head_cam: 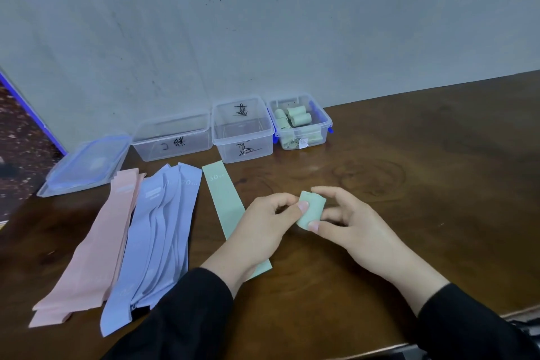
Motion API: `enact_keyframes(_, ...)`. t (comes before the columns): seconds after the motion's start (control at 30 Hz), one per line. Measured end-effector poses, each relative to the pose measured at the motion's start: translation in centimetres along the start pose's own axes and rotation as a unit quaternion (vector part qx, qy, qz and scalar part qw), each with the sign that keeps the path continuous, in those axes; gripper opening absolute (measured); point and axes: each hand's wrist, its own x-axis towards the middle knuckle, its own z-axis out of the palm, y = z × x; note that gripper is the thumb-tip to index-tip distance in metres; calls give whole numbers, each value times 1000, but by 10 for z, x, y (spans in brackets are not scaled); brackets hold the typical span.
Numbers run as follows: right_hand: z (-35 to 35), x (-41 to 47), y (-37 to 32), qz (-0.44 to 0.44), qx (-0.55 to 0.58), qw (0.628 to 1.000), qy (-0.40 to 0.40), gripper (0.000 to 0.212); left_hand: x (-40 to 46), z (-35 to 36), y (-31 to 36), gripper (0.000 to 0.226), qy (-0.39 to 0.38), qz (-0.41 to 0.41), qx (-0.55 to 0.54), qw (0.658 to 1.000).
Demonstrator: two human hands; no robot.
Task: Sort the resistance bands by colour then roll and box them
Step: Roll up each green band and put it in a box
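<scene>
Two hands busy at centre: we see left hand (267, 221) and right hand (350, 221) both pinching green roll (311, 210) just above tabletop (438, 184). We judge rolling step nearly finished. Next move: carry roll to green box (301, 123) at 12 o'clock, keeping it tight. One flat green band (223, 202), purple pile (159, 231), pink pile (93, 245) wait at 9 o'clock.

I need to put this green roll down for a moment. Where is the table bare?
Bare wood lies right of both hands, from the green roll out to the table edge, and between the hands and the box of green rolls. Left is crowded: flat green band, blue bands, pink bands, lids.
</scene>
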Motion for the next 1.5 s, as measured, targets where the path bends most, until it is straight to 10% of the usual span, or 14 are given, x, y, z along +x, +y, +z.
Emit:
enact_keyframes(0.2, -9, 4, 2, -154, -146, 965, 151, 35, 7, -14, 11, 29, -27, -91, -148, 984)
enact_keyframes(0.37, -24, 23, -4, -292, -326, 897, 62, 41, 14, -24, 14, 36, -54, -116, -224, 966)
enact_keyframes(1.0, -41, 117, -65, -296, -519, 800, 49, 35, 106, -54, 23, 17, 20, -80, -283, 955)
enact_keyframes(1.2, -64, 163, -90, -205, -470, 857, 47, 14, 148, -68, 36, 33, -1, -30, -314, 949)
enact_keyframes(1.33, -94, 206, -102, -38, -406, 909, 83, 3, 182, -76, 15, 31, 185, 154, -7, 970)
enact_keyframes(1.5, -106, 274, -90, 73, -414, 904, 77, 27, 206, -54, -27, 13, 277, 349, 297, 844)
